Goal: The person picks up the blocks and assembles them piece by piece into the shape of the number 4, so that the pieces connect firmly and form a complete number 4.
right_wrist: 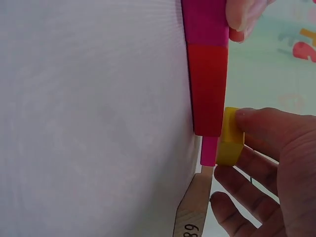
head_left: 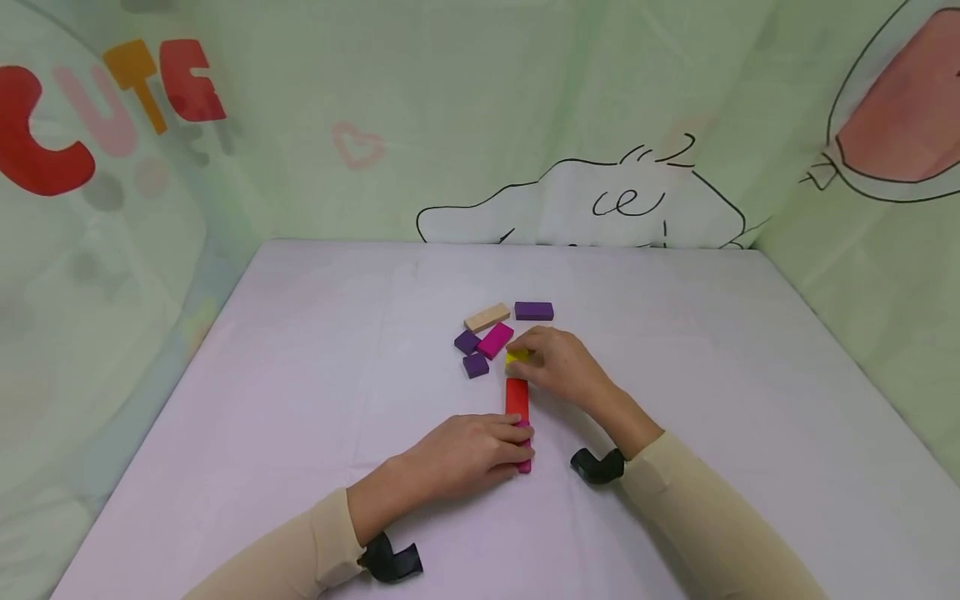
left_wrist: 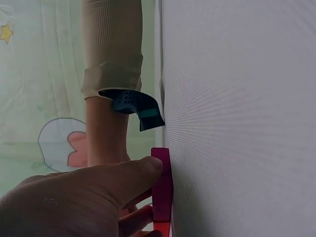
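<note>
A red block (head_left: 517, 400) lies end to end with a magenta block (head_left: 525, 467), forming a straight row on the table. Over the magenta block lies my left hand (head_left: 468, 450), holding it with the fingers across and the thumb at the near side. My right hand (head_left: 566, 367) pinches a yellow block (right_wrist: 230, 138) between thumb and fingers. In the right wrist view, the yellow block is by the far end of the red block (right_wrist: 207, 89), raised a little off the table. The fingers hide part of the yellow block in the head view.
Beyond the row lie a plain wooden block (head_left: 487, 317), a long purple block (head_left: 534, 311), another magenta block (head_left: 496, 341) and two small purple blocks (head_left: 476, 366). Printed cloth walls (head_left: 337, 83) stand behind the white table (head_left: 225, 417). Each wrist wears a black device (head_left: 597, 466).
</note>
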{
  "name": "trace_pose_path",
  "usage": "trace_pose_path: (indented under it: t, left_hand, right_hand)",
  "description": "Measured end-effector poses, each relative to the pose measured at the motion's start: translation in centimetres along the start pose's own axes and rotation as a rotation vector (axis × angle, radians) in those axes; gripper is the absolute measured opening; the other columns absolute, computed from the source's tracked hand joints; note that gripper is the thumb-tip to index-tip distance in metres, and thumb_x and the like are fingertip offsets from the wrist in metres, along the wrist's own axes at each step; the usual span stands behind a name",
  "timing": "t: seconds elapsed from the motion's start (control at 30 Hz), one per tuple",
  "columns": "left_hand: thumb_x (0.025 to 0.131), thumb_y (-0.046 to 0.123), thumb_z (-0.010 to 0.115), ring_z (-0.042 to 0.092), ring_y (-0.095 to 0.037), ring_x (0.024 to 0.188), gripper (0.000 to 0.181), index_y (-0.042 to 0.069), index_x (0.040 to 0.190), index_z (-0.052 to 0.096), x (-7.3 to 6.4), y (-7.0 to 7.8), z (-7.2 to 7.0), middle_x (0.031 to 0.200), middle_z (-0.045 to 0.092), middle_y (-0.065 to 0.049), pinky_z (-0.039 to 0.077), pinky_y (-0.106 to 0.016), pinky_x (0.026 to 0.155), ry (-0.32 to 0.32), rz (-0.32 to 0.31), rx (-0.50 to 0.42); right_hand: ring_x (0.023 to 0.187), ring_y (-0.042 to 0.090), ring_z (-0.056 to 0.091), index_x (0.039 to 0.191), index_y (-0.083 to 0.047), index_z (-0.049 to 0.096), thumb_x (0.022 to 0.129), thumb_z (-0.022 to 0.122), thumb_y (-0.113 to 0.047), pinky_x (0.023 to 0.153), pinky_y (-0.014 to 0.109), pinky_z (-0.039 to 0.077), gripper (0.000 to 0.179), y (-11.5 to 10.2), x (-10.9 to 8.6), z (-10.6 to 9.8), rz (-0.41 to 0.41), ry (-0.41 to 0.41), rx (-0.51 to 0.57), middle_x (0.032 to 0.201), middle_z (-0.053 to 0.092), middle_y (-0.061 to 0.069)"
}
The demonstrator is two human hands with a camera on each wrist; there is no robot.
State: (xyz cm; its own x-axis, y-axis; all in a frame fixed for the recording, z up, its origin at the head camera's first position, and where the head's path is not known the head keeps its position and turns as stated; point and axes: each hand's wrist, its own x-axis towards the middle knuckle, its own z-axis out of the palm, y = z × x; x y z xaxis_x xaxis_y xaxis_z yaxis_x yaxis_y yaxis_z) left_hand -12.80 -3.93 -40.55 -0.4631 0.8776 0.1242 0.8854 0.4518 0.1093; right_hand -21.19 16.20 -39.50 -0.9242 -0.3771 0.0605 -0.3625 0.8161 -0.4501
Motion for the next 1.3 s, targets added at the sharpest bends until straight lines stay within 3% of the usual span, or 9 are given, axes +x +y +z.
trace_pose_path:
  t: [0.17,0.37,0.6,1.3]
  left_hand:
    - [0.099,0.029,0.071,0.06,-0.013,0.135,0.029,0.021,0.127,0.076,-0.04,-0.06,0.07,0.134,0.071,0.003,0.045,-0.028,0.114,0.032,0.026,0.019]
    - [0.1,0.03,0.07,0.06,-0.013,0.136,0.03,0.021,0.127,0.076,-0.04,-0.04,0.07,0.135,0.071,0.003,0.044,-0.028,0.115,0.02,0.029,0.031]
    - [0.099,0.03,0.071,0.059,-0.014,0.137,0.032,0.02,0.13,0.074,-0.11,0.01,-0.02,0.136,0.07,0.003,0.044,-0.028,0.115,0.011,-0.003,-0.023]
    - [0.1,0.03,0.07,0.058,-0.013,0.137,0.032,0.021,0.13,0.074,-0.08,-0.02,-0.02,0.138,0.069,0.003,0.044,-0.028,0.115,-0.005,0.013,0.02]
  right_hand:
    - [0.12,0.03,0.065,0.122,-0.012,0.077,0.091,0.08,-0.025,0.099,0.046,0.059,0.035,-0.04,-0.24,0.09,-0.006,-0.014,-0.019,0.121,0.075,0.008]
    - [0.117,0.029,0.067,0.119,-0.012,0.078,0.091,0.08,-0.024,0.1,0.046,0.058,0.03,-0.02,-0.46,0.15,-0.035,-0.007,-0.03,0.118,0.075,0.007]
    - [0.115,0.028,0.068,0.117,-0.012,0.079,0.092,0.079,-0.022,0.1,0.046,0.058,0.027,-0.1,-0.61,0.09,-0.053,-0.017,-0.025,0.116,0.076,0.006]
    - [0.11,0.027,0.069,0.114,-0.01,0.079,0.093,0.077,-0.017,0.098,0.046,0.058,0.023,0.11,-0.88,-0.06,-0.088,-0.032,-0.016,0.113,0.077,0.006]
